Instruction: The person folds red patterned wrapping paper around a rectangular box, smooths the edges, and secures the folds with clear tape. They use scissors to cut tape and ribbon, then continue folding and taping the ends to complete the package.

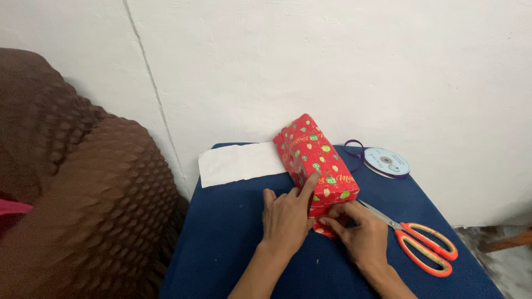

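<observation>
A long rectangular box wrapped in red paper with small green and yellow ornaments (315, 160) lies slantwise on the dark blue cloth-covered table (233, 238), its far end close to the white plaster wall (332, 66) and its near end toward the person. Both hands are at that near end. The left hand (286, 217) lies flat and open against the box's left side, fingers spread, the forefinger stretched up along the top edge of the paper — pressing rather than gripping. The right hand (360, 232) is curled in low at the near end face, its fingertips (328, 222) bunched together and pinching a flap of the red wrapping where it folds under; how firmly it holds I can't tell from here.

Just beside the right hand, on its outer side, a pair of scissors with orange handles and steel blades (424, 243) lies on the cloth, blades pointing toward the box, touched by nobody. Farther back, near the wall, sits a flat spool of purple ribbon (387, 162), a loop of it trailing toward the box. A white sheet of paper (241, 163) lies to the left of the box's far end — touching it or tucked under it. At the left edge looms a brown, bubbly-textured upholstered seat (77, 188).
</observation>
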